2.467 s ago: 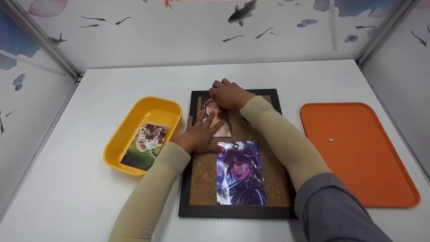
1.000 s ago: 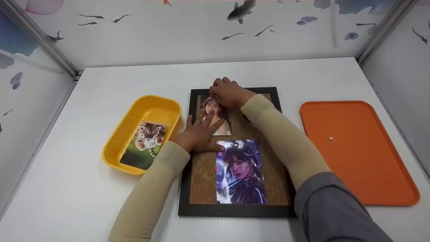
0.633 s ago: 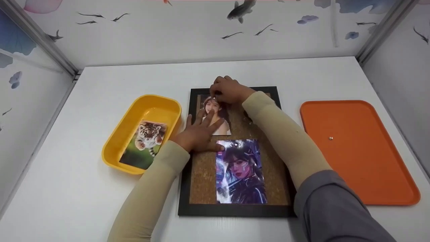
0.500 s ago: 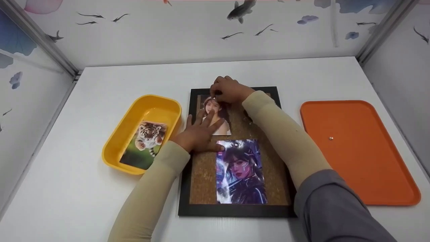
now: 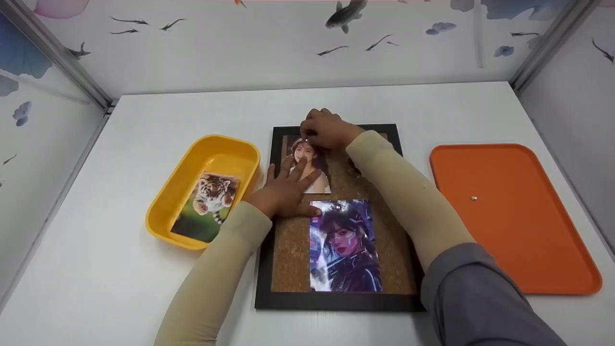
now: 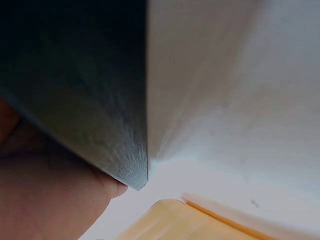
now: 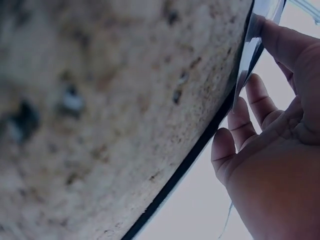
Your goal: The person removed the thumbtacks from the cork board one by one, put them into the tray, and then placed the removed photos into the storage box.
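Note:
A cork board in a black frame lies on the table. Near its top left lies a portrait photo, and my left hand rests on it with fingers spread, thumb reaching the corner of a second photo. That lower photo, purple and blue, has a small shiny pin at its top. My right hand is at the portrait's top edge, fingers bent, pinching a small silver push pin that is mostly hidden. In the right wrist view the thumb touches the photo's edge.
A yellow bin holding a tiger photo stands left of the board. To the right lies an orange tray with one silver pin. Small blurred shiny bits show on the cork. Walls close off the back and sides.
My right hand has shifted very slightly, and a shiny pin now shows under its fingertips at the portrait's top. The left hand has stayed put; the view has tilted a little.

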A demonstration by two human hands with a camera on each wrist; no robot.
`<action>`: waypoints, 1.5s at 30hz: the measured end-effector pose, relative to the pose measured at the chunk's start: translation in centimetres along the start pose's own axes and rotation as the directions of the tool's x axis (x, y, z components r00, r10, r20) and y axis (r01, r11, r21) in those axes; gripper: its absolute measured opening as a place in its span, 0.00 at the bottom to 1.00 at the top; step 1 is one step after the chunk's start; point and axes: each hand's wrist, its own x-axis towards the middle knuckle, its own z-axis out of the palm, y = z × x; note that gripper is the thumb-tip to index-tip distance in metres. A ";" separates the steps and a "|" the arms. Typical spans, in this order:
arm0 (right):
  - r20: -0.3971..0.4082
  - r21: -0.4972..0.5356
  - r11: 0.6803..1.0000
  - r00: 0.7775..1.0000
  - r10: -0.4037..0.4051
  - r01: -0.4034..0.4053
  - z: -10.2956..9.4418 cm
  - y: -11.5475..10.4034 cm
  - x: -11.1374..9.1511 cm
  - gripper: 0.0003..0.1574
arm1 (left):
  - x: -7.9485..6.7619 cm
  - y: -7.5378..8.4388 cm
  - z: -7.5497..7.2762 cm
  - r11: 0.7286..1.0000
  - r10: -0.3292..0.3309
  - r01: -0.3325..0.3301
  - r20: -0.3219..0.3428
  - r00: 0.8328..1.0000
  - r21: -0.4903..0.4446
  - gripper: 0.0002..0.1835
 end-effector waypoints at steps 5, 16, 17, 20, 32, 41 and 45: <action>-0.009 -0.032 0.999 1.000 0.005 -0.005 0.2 -0.2 0.0 0.08 | 0.0 0.0 0.0 1.000 0.003 -0.003 0.001 1.000 0.003 0.55; -0.013 -0.071 0.997 1.000 0.013 -0.014 0.2 -0.4 0.0 0.10 | -0.2 0.0 -0.1 1.000 0.000 0.000 -0.003 1.000 0.001 0.55; -0.014 -0.074 0.997 1.000 0.015 -0.016 0.2 -0.4 0.0 0.10 | -0.2 0.0 -0.1 1.000 0.000 0.000 -0.005 1.000 0.001 0.54; -0.019 -0.078 0.997 1.000 0.020 -0.021 0.2 -0.5 -0.1 0.10 | -0.2 0.0 -0.1 1.000 0.001 -0.001 -0.004 1.000 0.002 0.55; -0.028 -0.059 0.998 1.000 0.007 -0.009 0.3 -0.6 0.0 0.11 | -0.1 -0.1 -0.1 1.000 0.001 -0.001 0.014 1.000 -0.005 0.55; -0.036 -0.055 0.999 0.999 0.000 -0.002 0.4 -0.5 -0.1 0.11 | 0.0 -0.2 0.0 1.000 0.002 -0.002 0.009 1.000 -0.014 0.55; -0.035 -0.064 0.998 0.999 0.005 -0.007 0.4 -0.5 0.0 0.11 | 0.0 -0.1 0.0 1.000 0.000 0.000 0.008 1.000 -0.004 0.55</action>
